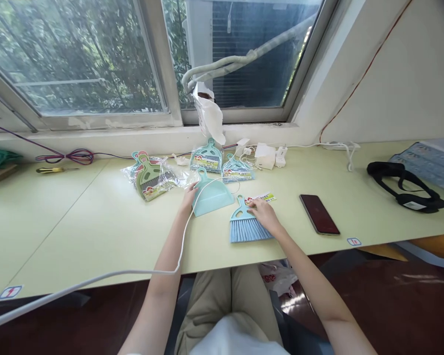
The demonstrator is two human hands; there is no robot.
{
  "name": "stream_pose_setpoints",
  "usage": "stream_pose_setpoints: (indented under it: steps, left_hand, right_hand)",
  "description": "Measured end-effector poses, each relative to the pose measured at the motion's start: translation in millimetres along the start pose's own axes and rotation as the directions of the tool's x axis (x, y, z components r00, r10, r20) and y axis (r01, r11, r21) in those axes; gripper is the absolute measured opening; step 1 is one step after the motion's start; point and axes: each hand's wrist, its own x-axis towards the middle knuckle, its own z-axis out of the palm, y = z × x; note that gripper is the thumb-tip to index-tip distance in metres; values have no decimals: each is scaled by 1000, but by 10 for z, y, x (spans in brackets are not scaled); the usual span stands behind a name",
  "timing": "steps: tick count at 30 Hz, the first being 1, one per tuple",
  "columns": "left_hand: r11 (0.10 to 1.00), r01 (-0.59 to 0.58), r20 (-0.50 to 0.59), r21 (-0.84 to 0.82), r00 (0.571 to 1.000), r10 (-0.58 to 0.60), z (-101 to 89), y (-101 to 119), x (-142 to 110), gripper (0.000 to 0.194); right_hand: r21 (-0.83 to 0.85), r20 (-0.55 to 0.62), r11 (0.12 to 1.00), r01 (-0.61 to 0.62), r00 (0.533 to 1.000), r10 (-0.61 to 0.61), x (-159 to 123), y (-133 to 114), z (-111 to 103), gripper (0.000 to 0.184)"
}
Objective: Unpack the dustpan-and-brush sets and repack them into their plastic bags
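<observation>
A pale turquoise dustpan (pixel 213 198) lies on the table in front of me, its handle pointing toward the window. My left hand (pixel 189 198) grips it by the left side edge. To its right is a small blue hand brush (pixel 248 230), bristles facing me. The fingers of my right hand (pixel 262 214) are closed on the right side of the brush head. Just behind that hand lies a printed label card (pixel 269 197), partly hidden by it. A white cable (pixel 185 231) passes in front of the dustpan and my left forearm.
Behind are bagged dustpan-and-brush sets: green and pink ones (pixel 150 183) at left, turquoise ones (pixel 206 161) near the sill. White chargers (pixel 268 156) stand near the wall. Right lie a phone (pixel 319 215) and a black strap headset (pixel 410 190); far left, a screwdriver (pixel 52 170).
</observation>
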Motion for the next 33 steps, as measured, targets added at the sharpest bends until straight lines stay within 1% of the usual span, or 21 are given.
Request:
stream_pose_setpoints:
  steps: [3, 5, 6, 7, 9, 10, 12, 13, 14, 15, 17, 19, 21, 22, 23, 25, 27, 29, 31, 32, 33]
  left_hand:
    - [1000, 17, -4, 20, 1000, -17, 0, 40, -24, 35]
    - [999, 12, -2, 38, 1000, -11, -2, 64, -40, 36]
    - [999, 8, 2, 43, 1000, -8, -4, 72, -45, 37]
    - [999, 7, 9, 45, 1000, -7, -7, 75, -49, 37]
    - [999, 1, 18, 43, 1000, -2, -11, 71, -55, 37]
    - [999, -4, 20, 44, 1000, 3, -12, 65, -58, 37]
    - [999, -13, 31, 50, 999, 12, -13, 51, -67, 37]
    - [999, -16, 39, 51, 999, 14, -14, 46, -75, 36]
    - [999, -18, 51, 49, 999, 16, -15, 44, -84, 36]
    - [999, -19, 66, 45, 998, 16, -16, 46, -96, 37]
    - [999, -18, 116, 32, 993, 14, -17, 62, -126, 38]
    - [1000, -16, 188, 27, 982, 10, -11, 89, -160, 39]
    - [999, -18, 274, 35, 962, 8, 6, 121, -195, 39]
    - [999, -28, 310, 44, 951, 13, 17, 135, -212, 40]
    - [998, -41, 336, 55, 942, 20, 30, 147, -227, 41]
    - [995, -58, 368, 82, 930, 24, 56, 162, -251, 44]
    - [993, -63, 380, 101, 925, 20, 75, 168, -267, 46]
    - [992, -58, 409, 115, 912, 6, 89, 169, -281, 45]
    - [990, -45, 434, 132, 901, -17, 101, 175, -298, 44]
    - [989, -35, 441, 142, 897, -32, 109, 182, -311, 43]
    - [988, -26, 445, 153, 894, -45, 117, 191, -325, 43]
  right_hand:
    - [80, -96, 997, -10, 995, 17, 49, -20, -11, 11]
    - [220, -126, 975, 15, 992, 13, 88, -17, -60, 13]
    - [317, -106, 948, 26, 994, 8, 99, -18, -99, 15]
    - [419, -58, 907, 30, 998, -6, 103, -24, -144, 17]
    - [585, 117, 811, -11, 991, -70, 88, -68, -222, 25]
    - [629, 224, 776, -46, 967, -124, 76, -108, -242, 29]
    - [647, 409, 756, -98, 881, -236, 63, -220, -209, 32]
    - [642, 464, 759, -110, 844, -270, 72, -287, -153, 32]
    - [641, 486, 759, -116, 826, -284, 99, -356, -72, 32]
    - [648, 477, 752, -122, 835, -275, 144, -425, 28, 31]
    - [673, 391, 730, -118, 894, -216, 289, -558, 252, 30]
    - [694, 275, 713, -103, 953, -130, 485, -679, 455, 30]
    - [678, 121, 734, -42, 991, -55, 682, -781, 588, 28]
    - [649, 25, 760, 15, 999, -41, 763, -824, 624, 27]
    - [605, -70, 792, 84, 996, -52, 826, -861, 642, 25]
    - [481, -206, 850, 215, 970, -129, 885, -918, 638, 26]
    - [337, -249, 895, 292, 945, -215, 869, -951, 601, 29]
    - [179, -258, 941, 287, 937, -236, 818, -950, 550, 29]
    - [84, -270, 975, 205, 947, -176, 782, -902, 498, 31]
    - [96, -252, 985, 146, 961, -118, 779, -856, 475, 35]
    - [152, -197, 985, 86, 979, -55, 788, -799, 456, 39]
